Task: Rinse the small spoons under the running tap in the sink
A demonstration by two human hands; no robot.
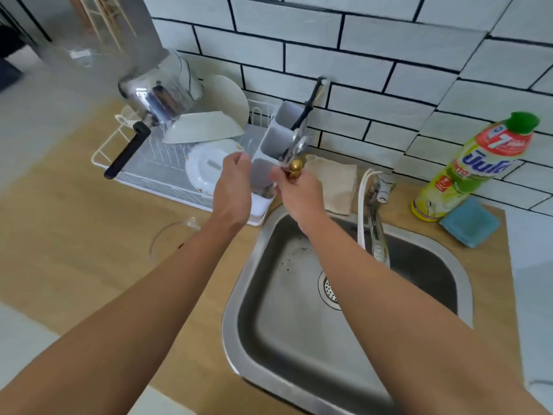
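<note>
Right hand (294, 194): gripping a bunch of spoons (294, 151) by the lower ends, fingers curled round them; the bowls are pointing up and away, toward the wall.
Spoons: sitting above the caddy (276, 136), at the far left corner of the sink (338, 298), not under the tap (377, 235); most are silver and one gold end is showing just above the fingers.
Left hand (233, 187): hovering just left of the right hand, in front of the caddy, fingers curled in; whether it is holding anything cannot be told.
Tap: reaching over the sink from its far rim, with a white hose running alongside; any water flow cannot be made out.
Sink: steel basin set into the wooden worktop (89, 265), drain strainer showing at the bottom.
Caddy: white, divided into compartments, hanging on the right end of the rack (119, 151); a black-handled utensil is standing in its far compartment.
Rack: carrying a steel pot (161, 91) with a black handle and several white plates.
Bottle (475, 166): dish soap with a green cap, standing right of the tap against the tiled wall.
Blue cloth (469, 223): lying just beside the bottle.
Beige cloth (335, 184): lying behind the sink, left of the tap.
</note>
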